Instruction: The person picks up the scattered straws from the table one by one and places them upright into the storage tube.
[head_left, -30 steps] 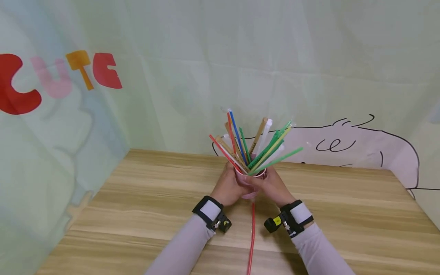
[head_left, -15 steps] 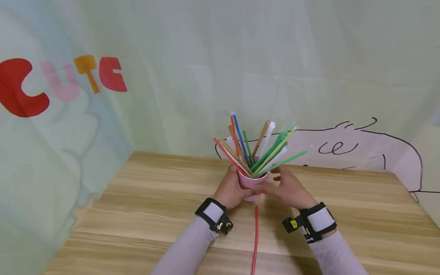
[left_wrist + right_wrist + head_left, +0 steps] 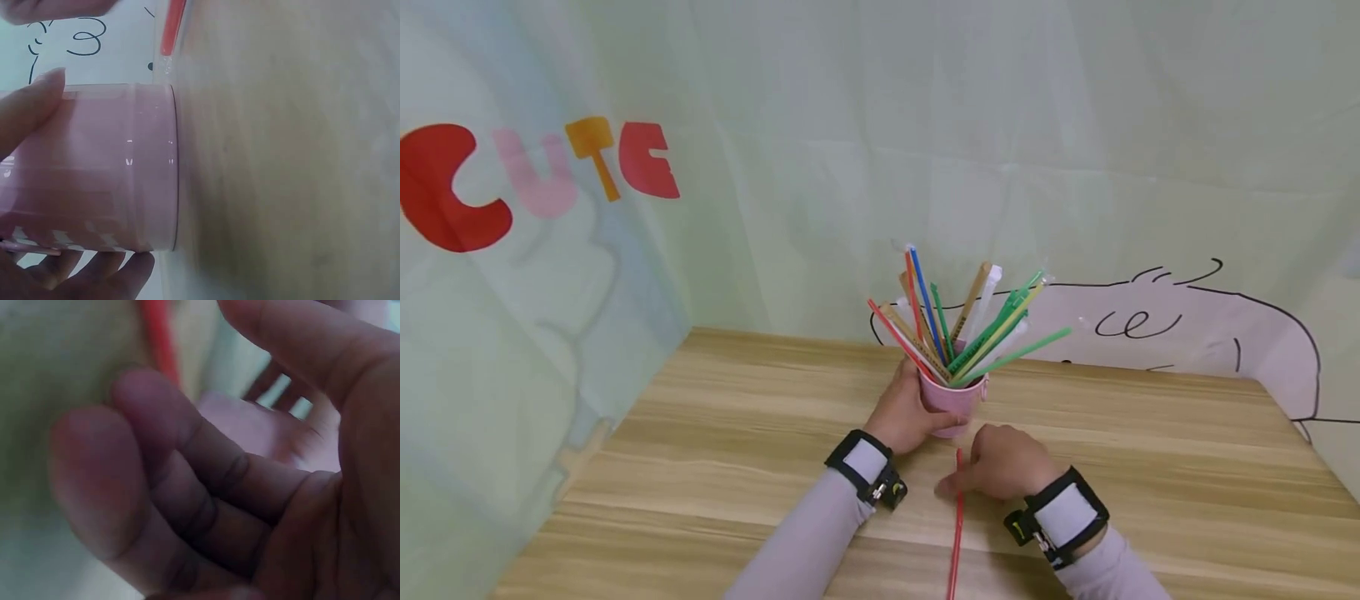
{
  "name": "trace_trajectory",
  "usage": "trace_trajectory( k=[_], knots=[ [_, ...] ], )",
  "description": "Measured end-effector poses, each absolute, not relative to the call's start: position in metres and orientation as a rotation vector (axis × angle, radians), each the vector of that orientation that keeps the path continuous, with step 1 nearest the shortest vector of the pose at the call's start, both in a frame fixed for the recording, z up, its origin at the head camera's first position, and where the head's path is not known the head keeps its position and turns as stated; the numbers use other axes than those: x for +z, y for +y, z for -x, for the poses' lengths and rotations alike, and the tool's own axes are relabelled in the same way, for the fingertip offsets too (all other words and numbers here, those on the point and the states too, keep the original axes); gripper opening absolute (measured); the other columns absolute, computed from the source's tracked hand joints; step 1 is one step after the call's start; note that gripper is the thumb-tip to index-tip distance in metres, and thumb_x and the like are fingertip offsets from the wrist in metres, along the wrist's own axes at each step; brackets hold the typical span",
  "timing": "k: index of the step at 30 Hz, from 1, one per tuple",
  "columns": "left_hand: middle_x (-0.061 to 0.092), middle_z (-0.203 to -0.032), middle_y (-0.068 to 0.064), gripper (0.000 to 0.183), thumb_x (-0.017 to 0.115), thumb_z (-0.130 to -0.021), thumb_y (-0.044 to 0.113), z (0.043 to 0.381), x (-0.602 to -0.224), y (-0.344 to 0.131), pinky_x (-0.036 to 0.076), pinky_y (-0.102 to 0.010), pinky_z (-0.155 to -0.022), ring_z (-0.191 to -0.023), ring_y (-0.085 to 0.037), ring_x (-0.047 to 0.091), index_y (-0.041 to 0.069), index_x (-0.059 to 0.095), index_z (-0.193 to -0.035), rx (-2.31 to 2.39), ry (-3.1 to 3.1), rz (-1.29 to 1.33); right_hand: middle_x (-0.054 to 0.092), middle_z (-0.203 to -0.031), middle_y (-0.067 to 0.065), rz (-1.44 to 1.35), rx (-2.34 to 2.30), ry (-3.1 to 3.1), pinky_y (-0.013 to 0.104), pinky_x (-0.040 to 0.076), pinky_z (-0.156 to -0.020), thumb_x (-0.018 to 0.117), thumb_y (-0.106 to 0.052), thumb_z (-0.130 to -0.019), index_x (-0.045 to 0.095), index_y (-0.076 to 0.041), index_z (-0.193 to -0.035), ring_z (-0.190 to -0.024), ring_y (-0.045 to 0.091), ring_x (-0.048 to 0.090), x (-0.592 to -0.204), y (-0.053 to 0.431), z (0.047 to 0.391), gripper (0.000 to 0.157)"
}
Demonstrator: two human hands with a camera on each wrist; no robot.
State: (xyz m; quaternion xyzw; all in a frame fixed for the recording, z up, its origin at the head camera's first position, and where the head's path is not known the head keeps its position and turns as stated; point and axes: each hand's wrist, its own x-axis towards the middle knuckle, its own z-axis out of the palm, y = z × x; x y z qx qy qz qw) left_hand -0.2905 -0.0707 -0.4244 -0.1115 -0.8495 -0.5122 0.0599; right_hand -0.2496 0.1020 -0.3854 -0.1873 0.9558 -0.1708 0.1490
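A small pink bucket (image 3: 953, 402) stands upright on the wooden table, full of drinking straws (image 3: 977, 333) in red, blue, green, yellow, white and brown, several in wrappers. My left hand (image 3: 906, 413) grips the bucket from its left side. In the left wrist view the thumb lies along one side of the bucket (image 3: 106, 162) and the fingers (image 3: 134, 275) curl round the other. A red straw (image 3: 957, 533) lies on the table in front of the bucket. Over its far end is my right hand (image 3: 1007, 462), fingers half curled, thumb apart from them in the right wrist view, holding nothing.
The wooden table (image 3: 737, 433) reaches back to a pale printed cloth (image 3: 985, 150) hanging behind and at the left. Colourful letters are on its left part, a line-drawn figure at the right. Each wrist wears a black strap with a small camera.
My right hand has let go of the bucket's right side and come down and nearer, to the red straw on the table. The left hand keeps its grip; the bucket stays in place.
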Motion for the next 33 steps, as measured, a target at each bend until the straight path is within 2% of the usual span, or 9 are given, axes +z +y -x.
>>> trace_trajectory(
  k=[9,18,24,28,33],
  knots=[
    [0.043,-0.134,-0.010,0.100,0.088,-0.068,0.034,0.290,-0.423,-0.070,0.039,-0.043,-0.106,-0.119,-0.020,0.045,0.010,0.026,-0.143,-1.501,-2.589,0.354,0.051,-0.042,-0.008,0.632,-0.527,2.671,0.027,0.039,-0.042,0.081,-0.029,-0.075,0.062,-0.016,-0.053,-0.042,0.012,0.051,-0.393,0.099,0.248,0.031],
    [0.043,-0.135,-0.010,0.100,0.088,-0.068,0.035,0.289,-0.424,-0.071,0.039,-0.043,-0.106,-0.119,-0.020,0.045,0.010,0.027,-0.143,-1.495,-2.597,0.344,0.057,-0.045,-0.006,0.606,-0.679,2.582,0.023,0.042,-0.040,0.074,-0.022,-0.073,0.065,-0.015,-0.055,-0.042,0.011,0.055,-0.385,0.102,0.249,0.022],
    [0.043,-0.135,-0.009,0.100,0.089,-0.068,0.032,0.288,-0.422,-0.071,0.040,-0.043,-0.105,-0.119,-0.018,0.044,0.011,0.028,-0.145,-1.479,-2.599,0.359,0.064,-0.057,0.002,0.652,-0.885,2.387,0.030,0.052,-0.043,0.067,-0.017,-0.082,0.064,-0.009,-0.069,-0.052,0.019,0.061,-0.354,0.124,0.249,0.015],
    [0.043,-0.136,-0.009,0.098,0.088,-0.069,0.027,0.288,-0.421,-0.070,0.040,-0.044,-0.105,-0.119,-0.018,0.044,0.013,0.028,-0.145,-1.511,-2.592,0.357,0.067,-0.065,0.007,0.730,-1.011,2.314,0.032,0.054,-0.046,0.062,-0.010,-0.085,0.065,-0.007,-0.080,-0.060,0.025,0.063,-0.326,0.139,0.245,0.006],
    [0.043,-0.136,-0.009,0.096,0.088,-0.070,0.028,0.288,-0.422,-0.071,0.039,-0.044,-0.106,-0.120,-0.019,0.044,0.011,0.027,-0.143,-1.515,-2.623,0.313,0.069,-0.079,0.013,0.889,-1.379,2.305,0.038,0.058,-0.053,0.060,-0.004,-0.092,0.060,-0.002,-0.096,-0.069,0.033,0.064,-0.298,0.153,0.240,0.003]
  ],
)
